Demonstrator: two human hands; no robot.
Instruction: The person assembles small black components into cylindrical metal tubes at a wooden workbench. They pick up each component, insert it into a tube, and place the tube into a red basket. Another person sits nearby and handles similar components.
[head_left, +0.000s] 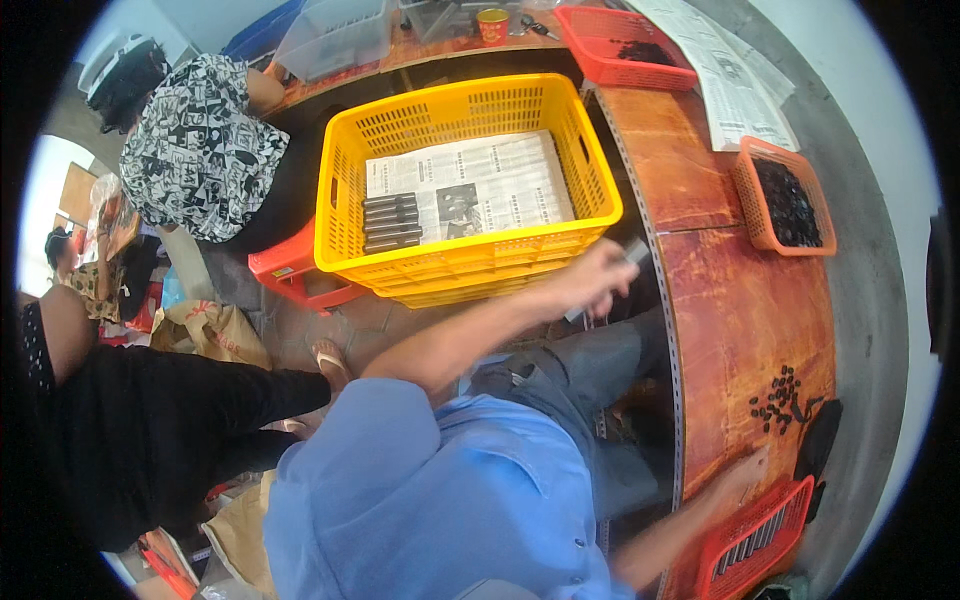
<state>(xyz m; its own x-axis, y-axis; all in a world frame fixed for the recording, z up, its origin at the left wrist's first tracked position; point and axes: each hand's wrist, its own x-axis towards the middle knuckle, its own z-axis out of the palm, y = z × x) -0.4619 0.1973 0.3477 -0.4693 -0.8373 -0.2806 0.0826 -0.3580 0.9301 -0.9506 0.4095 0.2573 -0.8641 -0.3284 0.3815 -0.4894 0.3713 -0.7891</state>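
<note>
The left hand [597, 275] is clenching a small grey bar [634, 251], seemingly stiff, smooth and light, just beyond the yellow crate [470, 262], its end sticking out past the fingers, while the right hand [742, 472] is lying flat and empty by the red basket [755, 542].

The left arm is stretched forward, bare to the elbow, its left hand [592, 278] curled closed with knuckles up. The right hand [742, 476] is laid flat, palm down, fingers extended.

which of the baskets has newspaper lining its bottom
The big yellow basket, with grey bars lying on the newspaper. The smaller orange and red ones show no lining.
</note>
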